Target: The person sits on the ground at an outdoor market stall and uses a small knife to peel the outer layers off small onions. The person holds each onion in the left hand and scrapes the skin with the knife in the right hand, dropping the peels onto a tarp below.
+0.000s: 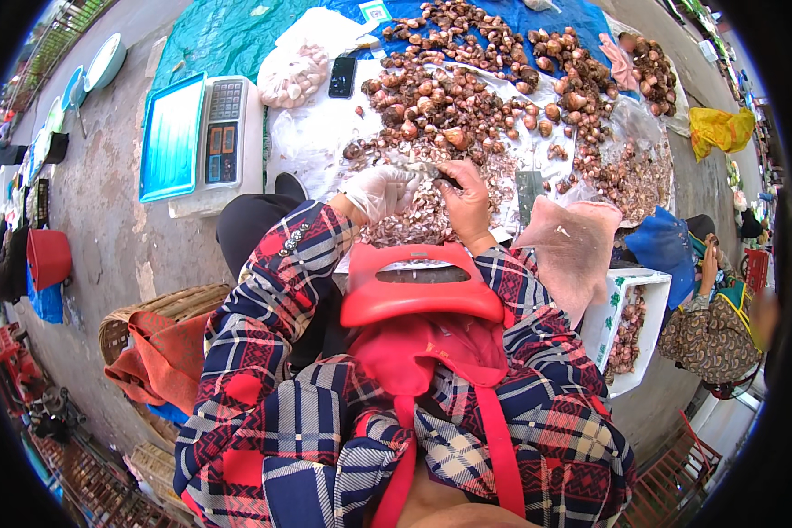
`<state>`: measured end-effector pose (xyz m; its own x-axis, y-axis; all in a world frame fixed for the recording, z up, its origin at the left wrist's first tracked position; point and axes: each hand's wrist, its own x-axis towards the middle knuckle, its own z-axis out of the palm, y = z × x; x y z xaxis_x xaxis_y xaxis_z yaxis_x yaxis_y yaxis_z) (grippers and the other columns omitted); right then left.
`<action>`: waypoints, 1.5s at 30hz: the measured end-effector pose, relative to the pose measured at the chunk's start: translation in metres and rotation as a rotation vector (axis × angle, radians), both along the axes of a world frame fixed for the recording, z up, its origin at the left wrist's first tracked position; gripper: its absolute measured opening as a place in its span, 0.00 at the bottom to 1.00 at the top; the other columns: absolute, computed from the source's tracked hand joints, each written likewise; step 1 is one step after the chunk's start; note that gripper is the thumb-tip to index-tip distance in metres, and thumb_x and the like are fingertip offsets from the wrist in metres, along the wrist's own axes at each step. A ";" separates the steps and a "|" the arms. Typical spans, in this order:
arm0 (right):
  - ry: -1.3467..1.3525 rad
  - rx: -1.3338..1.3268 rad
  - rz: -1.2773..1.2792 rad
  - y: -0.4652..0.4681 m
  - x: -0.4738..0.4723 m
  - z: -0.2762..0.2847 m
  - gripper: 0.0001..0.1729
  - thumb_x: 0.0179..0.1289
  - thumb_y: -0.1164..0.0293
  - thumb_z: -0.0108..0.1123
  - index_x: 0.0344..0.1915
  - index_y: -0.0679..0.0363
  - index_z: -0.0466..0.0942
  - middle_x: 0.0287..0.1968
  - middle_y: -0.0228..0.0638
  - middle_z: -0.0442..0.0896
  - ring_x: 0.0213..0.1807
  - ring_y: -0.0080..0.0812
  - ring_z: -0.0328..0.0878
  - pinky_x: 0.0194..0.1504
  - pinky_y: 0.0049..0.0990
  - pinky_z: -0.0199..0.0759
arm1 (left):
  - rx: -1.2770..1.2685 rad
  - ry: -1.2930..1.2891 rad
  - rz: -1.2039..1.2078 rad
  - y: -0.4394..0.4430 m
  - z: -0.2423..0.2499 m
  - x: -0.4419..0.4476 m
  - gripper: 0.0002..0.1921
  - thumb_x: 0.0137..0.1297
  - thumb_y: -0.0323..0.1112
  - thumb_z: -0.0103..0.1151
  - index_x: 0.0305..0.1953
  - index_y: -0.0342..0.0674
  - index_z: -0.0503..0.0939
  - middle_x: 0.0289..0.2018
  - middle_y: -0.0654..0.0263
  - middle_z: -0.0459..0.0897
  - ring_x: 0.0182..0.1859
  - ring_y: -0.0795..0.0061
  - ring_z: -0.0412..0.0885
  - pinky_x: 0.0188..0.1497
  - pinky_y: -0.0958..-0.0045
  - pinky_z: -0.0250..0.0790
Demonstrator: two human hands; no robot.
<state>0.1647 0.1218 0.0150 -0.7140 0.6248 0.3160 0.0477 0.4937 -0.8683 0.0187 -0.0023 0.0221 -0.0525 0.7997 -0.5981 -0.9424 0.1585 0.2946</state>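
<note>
My left hand (pixel 384 191), in a thin whitish glove, is closed around a small pale piece (pixel 422 169), perhaps a peeled taro corm, partly hidden by the fingers. Close against it on the right, my bare right hand (pixel 467 201) grips a dark, narrow tool (pixel 450 179); its blade cannot be made out. Brown and pinkish peelings (pixel 409 221) lie in a heap under both hands. Just beyond them spreads a pile of unpeeled taro corms (pixel 435 105). A red plastic piece with a slot (pixel 422 297), like a stool top, sits between my forearms.
Left stands a digital scale (pixel 223 142) with a blue-rimmed tray (pixel 173 138). Behind are a bag of pale peeled corms (pixel 295 76) and a phone (pixel 342 77). Right are a pink cloth (pixel 567 244), a white foam box (pixel 657 310) and another person (pixel 713 330). A wicker basket (pixel 122 330) stands lower left.
</note>
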 end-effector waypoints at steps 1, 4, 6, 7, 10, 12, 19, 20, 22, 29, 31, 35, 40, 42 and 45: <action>-0.011 0.009 0.008 0.000 0.000 0.001 0.13 0.52 0.82 0.64 0.40 0.65 0.79 0.39 0.38 0.79 0.42 0.35 0.77 0.45 0.27 0.70 | 0.025 -0.018 -0.023 -0.001 -0.003 -0.001 0.09 0.64 0.32 0.55 0.45 0.42 0.77 0.33 0.73 0.81 0.34 0.81 0.78 0.36 0.79 0.70; -0.044 -0.019 -0.067 0.007 0.003 -0.015 0.13 0.52 0.81 0.64 0.40 0.65 0.79 0.39 0.39 0.79 0.42 0.36 0.77 0.46 0.27 0.70 | 0.063 -0.072 -0.066 -0.001 -0.001 -0.002 0.09 0.64 0.31 0.55 0.45 0.41 0.77 0.33 0.72 0.81 0.34 0.81 0.79 0.36 0.80 0.71; -0.068 -0.075 -0.138 0.009 0.007 -0.021 0.14 0.51 0.82 0.64 0.40 0.64 0.79 0.39 0.39 0.79 0.43 0.36 0.77 0.46 0.27 0.70 | 0.037 -0.112 -0.054 0.000 0.008 0.001 0.10 0.64 0.31 0.55 0.46 0.41 0.77 0.34 0.72 0.81 0.33 0.81 0.79 0.36 0.80 0.71; -0.043 -0.048 -0.118 0.009 0.006 -0.019 0.13 0.52 0.82 0.64 0.40 0.65 0.79 0.39 0.38 0.79 0.42 0.33 0.77 0.46 0.26 0.70 | 0.038 -0.096 -0.059 0.000 0.005 -0.002 0.10 0.64 0.31 0.55 0.46 0.41 0.77 0.34 0.72 0.81 0.34 0.81 0.79 0.36 0.80 0.71; 0.007 0.022 -0.029 0.001 0.001 -0.005 0.12 0.53 0.82 0.65 0.40 0.67 0.78 0.39 0.36 0.78 0.41 0.30 0.76 0.44 0.24 0.70 | -0.002 -0.051 0.002 -0.001 -0.001 -0.004 0.10 0.64 0.31 0.55 0.46 0.40 0.76 0.36 0.71 0.81 0.34 0.80 0.79 0.35 0.79 0.71; 0.001 0.061 0.015 -0.002 -0.001 0.006 0.12 0.53 0.82 0.64 0.40 0.66 0.78 0.39 0.37 0.78 0.41 0.31 0.76 0.44 0.24 0.69 | 0.021 -0.063 0.007 -0.003 0.001 -0.002 0.10 0.64 0.31 0.55 0.46 0.40 0.76 0.36 0.71 0.81 0.35 0.80 0.79 0.35 0.79 0.71; -0.041 -0.038 -0.088 0.004 0.002 -0.011 0.11 0.55 0.82 0.63 0.40 0.66 0.78 0.38 0.36 0.78 0.40 0.30 0.75 0.44 0.24 0.69 | 0.124 -0.155 -0.054 -0.005 -0.009 -0.005 0.12 0.66 0.28 0.52 0.50 0.36 0.73 0.38 0.66 0.81 0.35 0.76 0.79 0.39 0.76 0.75; -0.033 -0.041 -0.086 0.004 0.001 -0.009 0.11 0.55 0.83 0.63 0.40 0.66 0.78 0.38 0.36 0.77 0.40 0.30 0.75 0.44 0.23 0.68 | 0.101 -0.146 -0.052 -0.005 -0.010 -0.007 0.12 0.66 0.28 0.52 0.50 0.36 0.73 0.38 0.66 0.81 0.35 0.76 0.79 0.39 0.76 0.75; 0.007 -0.082 -0.049 0.002 0.001 -0.011 0.13 0.52 0.83 0.63 0.40 0.64 0.79 0.39 0.38 0.79 0.42 0.36 0.77 0.45 0.26 0.71 | 0.057 -0.131 -0.047 -0.005 -0.009 -0.009 0.12 0.66 0.28 0.52 0.50 0.37 0.73 0.37 0.67 0.81 0.35 0.75 0.79 0.39 0.76 0.74; -0.047 -0.090 -0.097 0.006 0.006 -0.020 0.13 0.54 0.83 0.63 0.41 0.66 0.78 0.38 0.36 0.77 0.40 0.28 0.76 0.45 0.21 0.68 | 0.044 -0.053 -0.057 -0.001 0.002 -0.003 0.08 0.64 0.30 0.55 0.44 0.40 0.77 0.35 0.70 0.81 0.35 0.80 0.79 0.36 0.79 0.74; -0.020 -0.062 -0.044 0.002 0.003 -0.010 0.12 0.54 0.83 0.63 0.41 0.67 0.78 0.38 0.36 0.78 0.40 0.28 0.76 0.45 0.21 0.69 | 0.049 -0.050 -0.017 -0.005 -0.004 -0.008 0.09 0.64 0.28 0.54 0.46 0.37 0.75 0.36 0.67 0.80 0.36 0.76 0.79 0.37 0.76 0.75; -0.009 -0.022 0.024 -0.003 0.002 0.002 0.12 0.55 0.82 0.63 0.41 0.67 0.78 0.39 0.36 0.78 0.40 0.29 0.76 0.44 0.22 0.69 | -0.013 -0.310 0.006 -0.006 -0.007 -0.014 0.08 0.64 0.25 0.54 0.44 0.37 0.75 0.37 0.64 0.79 0.37 0.74 0.78 0.35 0.78 0.75; -0.065 -0.085 -0.068 0.002 0.003 -0.007 0.13 0.54 0.82 0.63 0.43 0.66 0.79 0.39 0.36 0.77 0.40 0.29 0.76 0.44 0.22 0.69 | 0.016 -0.106 0.033 -0.005 -0.003 -0.005 0.09 0.63 0.25 0.53 0.45 0.38 0.75 0.37 0.64 0.80 0.38 0.71 0.78 0.35 0.77 0.75; 0.003 -0.091 -0.018 -0.002 0.001 -0.001 0.14 0.54 0.83 0.63 0.43 0.66 0.79 0.38 0.36 0.77 0.40 0.29 0.76 0.44 0.22 0.68 | 0.025 -0.159 0.015 -0.006 -0.011 -0.015 0.10 0.63 0.26 0.53 0.46 0.38 0.74 0.37 0.64 0.80 0.37 0.71 0.78 0.36 0.77 0.75; 0.020 -0.026 0.061 -0.004 0.002 0.002 0.14 0.53 0.83 0.64 0.42 0.66 0.79 0.38 0.36 0.77 0.40 0.29 0.76 0.44 0.22 0.68 | 0.033 -0.077 0.090 -0.007 -0.011 -0.006 0.09 0.63 0.26 0.54 0.45 0.38 0.75 0.36 0.66 0.80 0.37 0.72 0.78 0.36 0.77 0.75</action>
